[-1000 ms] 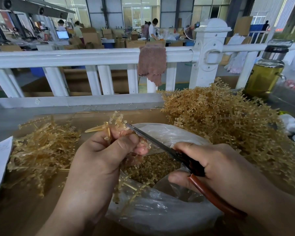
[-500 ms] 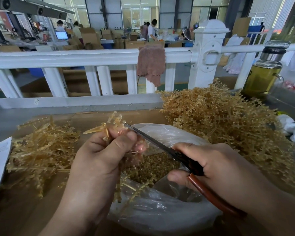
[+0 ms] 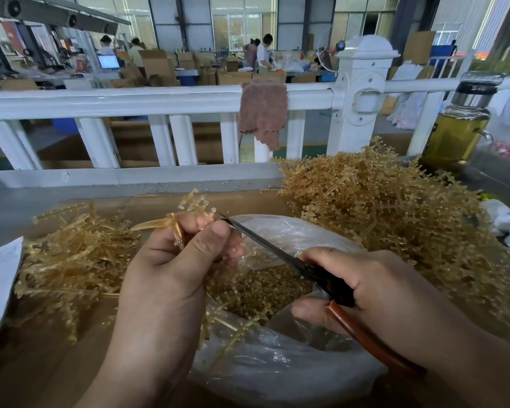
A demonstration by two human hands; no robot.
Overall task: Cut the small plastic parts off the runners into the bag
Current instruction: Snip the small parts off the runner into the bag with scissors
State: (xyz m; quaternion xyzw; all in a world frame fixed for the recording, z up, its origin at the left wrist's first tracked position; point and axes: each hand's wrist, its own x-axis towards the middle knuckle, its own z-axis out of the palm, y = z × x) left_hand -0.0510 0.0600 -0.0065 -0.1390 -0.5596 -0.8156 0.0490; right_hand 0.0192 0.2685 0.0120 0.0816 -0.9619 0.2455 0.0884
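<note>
Bag [image 3: 277, 366] mouth at centre partly blocked: left hand [image 3: 171, 278] at 9 o'clock, right hand [image 3: 374, 290] with scissors [image 3: 277, 254] at 3. Runner heaps [image 3: 380, 219] at 2 and [image 3: 68, 260] at 9. Bare cardboard [image 3: 27, 372] free at 7. Railing [image 3: 130, 101] closes off 12.

Our hands trim a runner over the bag

Our left hand [image 3: 171, 269] pinches the runner [image 3: 189, 210]; scissors [image 3: 280, 254] in our right hand [image 3: 374, 293] point toward ten o'clock, above the bag [image 3: 277, 366].

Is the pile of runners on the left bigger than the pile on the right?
No, the left pile is lower and sparser than the tall heap of runners on the right.
</note>
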